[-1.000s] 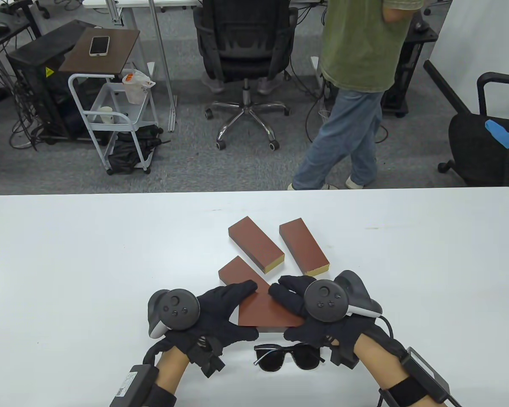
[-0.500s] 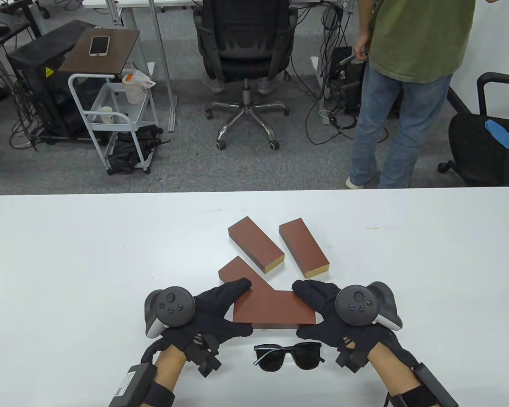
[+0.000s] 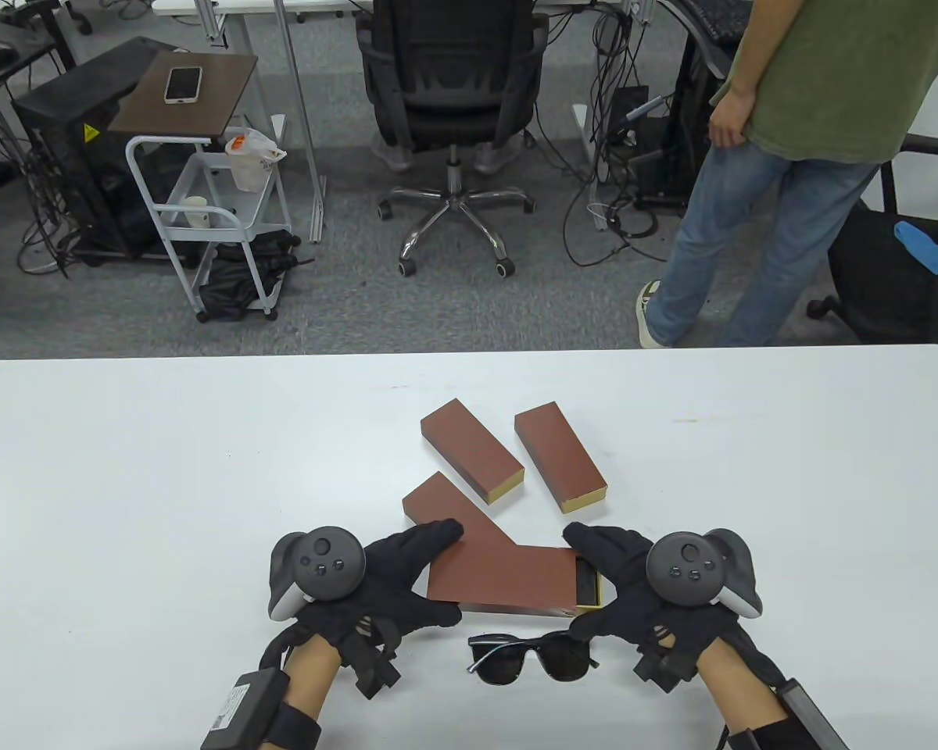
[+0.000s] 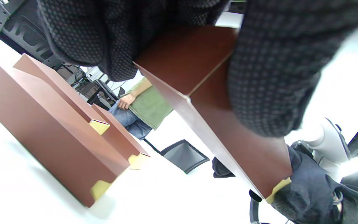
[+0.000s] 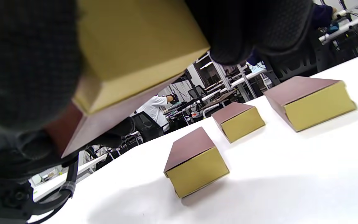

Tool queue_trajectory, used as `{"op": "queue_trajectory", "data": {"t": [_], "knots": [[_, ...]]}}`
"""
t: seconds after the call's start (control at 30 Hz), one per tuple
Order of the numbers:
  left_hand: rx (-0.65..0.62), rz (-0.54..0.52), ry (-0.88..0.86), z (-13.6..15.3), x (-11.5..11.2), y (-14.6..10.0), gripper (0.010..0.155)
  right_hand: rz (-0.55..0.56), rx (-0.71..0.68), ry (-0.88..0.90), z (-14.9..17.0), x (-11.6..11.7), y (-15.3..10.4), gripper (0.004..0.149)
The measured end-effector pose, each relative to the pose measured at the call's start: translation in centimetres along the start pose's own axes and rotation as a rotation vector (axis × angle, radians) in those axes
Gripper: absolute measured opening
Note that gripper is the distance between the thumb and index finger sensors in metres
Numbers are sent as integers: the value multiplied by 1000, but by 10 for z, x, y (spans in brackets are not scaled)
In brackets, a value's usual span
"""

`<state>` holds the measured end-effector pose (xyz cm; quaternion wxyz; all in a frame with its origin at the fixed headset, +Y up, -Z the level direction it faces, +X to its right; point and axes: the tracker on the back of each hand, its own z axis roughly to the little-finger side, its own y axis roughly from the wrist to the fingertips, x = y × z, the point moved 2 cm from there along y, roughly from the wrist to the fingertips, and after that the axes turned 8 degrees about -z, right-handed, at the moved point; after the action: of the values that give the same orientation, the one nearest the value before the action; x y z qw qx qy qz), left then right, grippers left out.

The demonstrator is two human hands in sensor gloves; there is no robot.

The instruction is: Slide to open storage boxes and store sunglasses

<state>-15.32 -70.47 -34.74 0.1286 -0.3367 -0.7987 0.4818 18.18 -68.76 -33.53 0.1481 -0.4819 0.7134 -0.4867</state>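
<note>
A brown storage box (image 3: pixel 500 576) is held just above the white table (image 3: pixel 125 469), lying left to right. My left hand (image 3: pixel 436 574) grips the left end of its sleeve, which also shows in the left wrist view (image 4: pixel 197 71). My right hand (image 3: pixel 586 582) grips the yellow inner drawer (image 3: pixel 588 586), which sticks out a little at the right end. It also shows in the right wrist view (image 5: pixel 135 46). Black sunglasses (image 3: pixel 533 658) lie folded open on the table just in front of the box, between my wrists.
Three closed brown boxes with yellow ends lie behind the held one: one partly under it (image 3: pixel 436 502), one in the middle (image 3: pixel 471 449), one to the right (image 3: pixel 560 455). A person (image 3: pixel 789 156) stands beyond the table's far right edge.
The held box has turned to lie straight across. My right hand has moved right and drawn the yellow drawer a little way out of the sleeve. The person behind has walked right.
</note>
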Motion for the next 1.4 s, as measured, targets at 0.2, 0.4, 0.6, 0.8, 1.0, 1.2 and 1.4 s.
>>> {"op": "queue_trajectory", "data": {"t": [0.2, 0.4, 0.6, 0.8, 1.0, 1.2, 1.4], "knots": [[40, 31, -18, 4, 1, 0, 91, 41, 17, 42, 8, -15, -8, 88], [76, 32, -17, 11, 7, -1, 91, 47, 62, 94, 25, -22, -15, 84], [159, 54, -83, 19, 8, -3, 91, 57, 81, 179, 37, -26, -18, 82], [249, 22, -300, 26, 7, -6, 94, 92, 56, 198, 32, -31, -19, 82], [482, -46, -558, 42, 1, -14, 93, 119, 31, 203, 22, -32, -18, 82], [556, 64, -826, 50, -13, -18, 87, 138, 28, 205, 17, -30, -16, 82], [579, 74, -854, 51, -19, -19, 78, 143, 30, 219, 17, -26, -15, 83]]}}
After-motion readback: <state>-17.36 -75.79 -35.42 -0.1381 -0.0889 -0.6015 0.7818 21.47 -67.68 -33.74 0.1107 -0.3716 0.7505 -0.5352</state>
